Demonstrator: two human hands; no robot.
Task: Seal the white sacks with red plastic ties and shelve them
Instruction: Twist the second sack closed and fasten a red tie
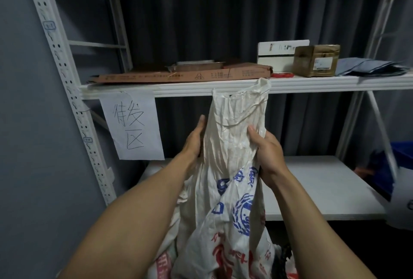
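Holding up the neck of a white sack (234, 144) in front of the rack, the left hand (194, 142) has its thumb on the near side and its fingers round the back. The right hand (267, 148) squeezes the other side. The sack's loose top reaches the edge of the upper shelf (178, 89). Its blue and red letters are too crumpled to read. A paper sign (131, 126) hanging from the shelf says 待发区 in pen. The red ties (282, 75) lie on the shelf between a flat cardboard box (178, 75) and a brown box (316, 60), whose white label is too small to read.
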